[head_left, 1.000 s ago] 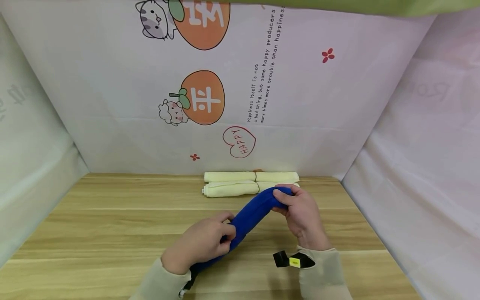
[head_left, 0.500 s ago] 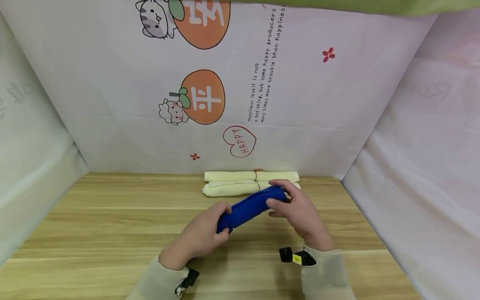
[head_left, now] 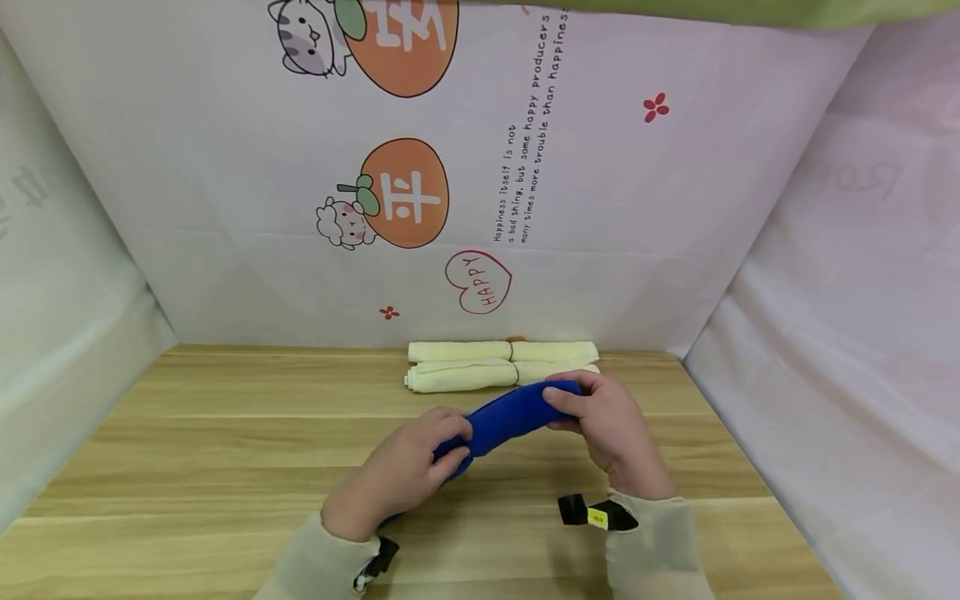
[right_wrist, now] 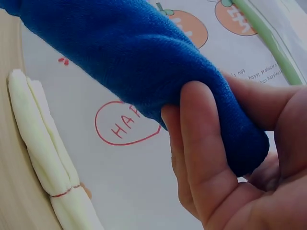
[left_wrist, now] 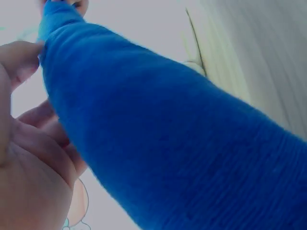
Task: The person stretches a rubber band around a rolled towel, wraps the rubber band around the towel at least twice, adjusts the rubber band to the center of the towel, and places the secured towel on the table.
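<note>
A rolled blue towel (head_left: 513,419) slants above the table, its right end higher than its left. My right hand (head_left: 613,433) pinches that right end between thumb and fingers. In the right wrist view the fingers of the right hand (right_wrist: 206,148) wrap the rounded tip. My left hand (head_left: 401,467) grips the roll farther down, where it bends. Part of the towel shows below the left wrist, and the palm hides the stretch between. The blue towel (left_wrist: 144,110) fills much of the left wrist view, with left fingers along its side.
Two pale yellow rolled towels (head_left: 461,377), each tied round the middle, lie side by side at the back of the wooden table (head_left: 247,433). A printed white sheet (head_left: 600,192) rises behind them. White cloth walls stand left and right.
Half a second ago the towel looked shorter, ending at my left hand; now a tail shows below the left wrist, as it did a second ago. Both hands keep hold, shifting slightly.
</note>
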